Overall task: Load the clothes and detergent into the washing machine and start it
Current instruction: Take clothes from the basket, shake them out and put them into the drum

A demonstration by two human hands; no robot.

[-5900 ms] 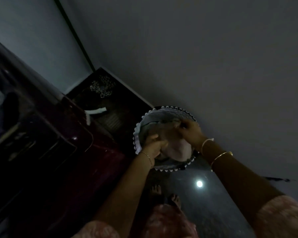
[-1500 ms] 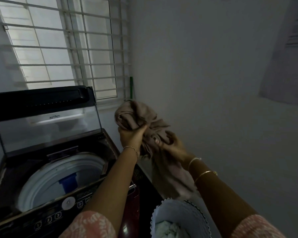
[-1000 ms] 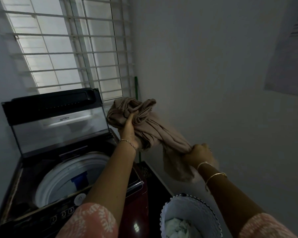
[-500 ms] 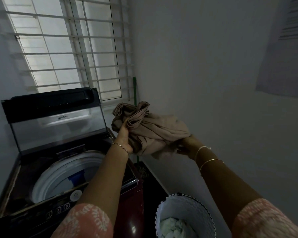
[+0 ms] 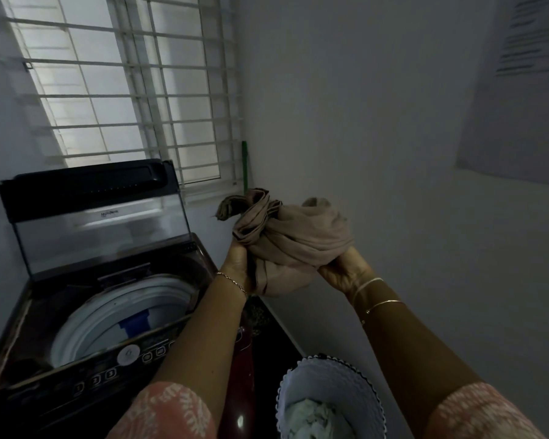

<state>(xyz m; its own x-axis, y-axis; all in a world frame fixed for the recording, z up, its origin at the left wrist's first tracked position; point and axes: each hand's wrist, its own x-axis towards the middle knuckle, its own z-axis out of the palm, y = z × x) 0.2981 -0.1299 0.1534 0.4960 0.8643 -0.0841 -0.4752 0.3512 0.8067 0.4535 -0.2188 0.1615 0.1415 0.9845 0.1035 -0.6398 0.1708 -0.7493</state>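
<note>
We held a bunched beige cloth (image 5: 293, 240) in our left hand (image 5: 239, 264) and right hand (image 5: 343, 272), each grip curled round it, beside the open washing machine (image 5: 86, 312).

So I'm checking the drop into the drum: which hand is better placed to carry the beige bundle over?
Probably the left hand. It grips the beige garment on the side nearest the washing machine's open drum. The right hand holds the far side, by the wall.

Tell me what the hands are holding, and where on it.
A bunched beige garment: left hand grips its left side, right hand its lower right.
</note>
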